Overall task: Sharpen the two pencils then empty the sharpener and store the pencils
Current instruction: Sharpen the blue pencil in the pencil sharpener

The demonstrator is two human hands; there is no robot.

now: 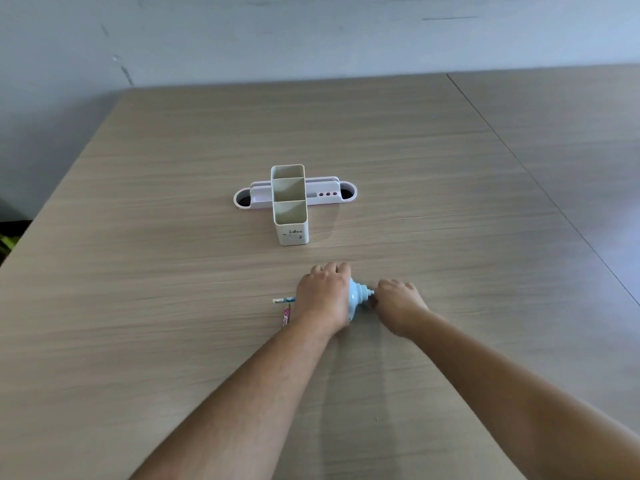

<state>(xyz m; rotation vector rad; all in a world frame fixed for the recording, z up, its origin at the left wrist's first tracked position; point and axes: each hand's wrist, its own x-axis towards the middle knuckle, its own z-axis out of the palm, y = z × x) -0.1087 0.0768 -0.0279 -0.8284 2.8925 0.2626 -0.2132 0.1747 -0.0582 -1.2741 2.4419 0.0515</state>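
Observation:
A light blue crank sharpener stands on the wooden table near me. My left hand is clamped over its left part and hides most of its body. My right hand is closed at the crank on the sharpener's right end; the handle itself is hidden under the fingers. A blue and white pencil sticks out to the left from under my left hand. A pink pencil lies on the table just below it, beside my left wrist.
A white pencil holder with three open compartments stands further back at the centre of the table. Behind it lies a long white tray with round holes at both ends. A seam between tabletops runs along the right.

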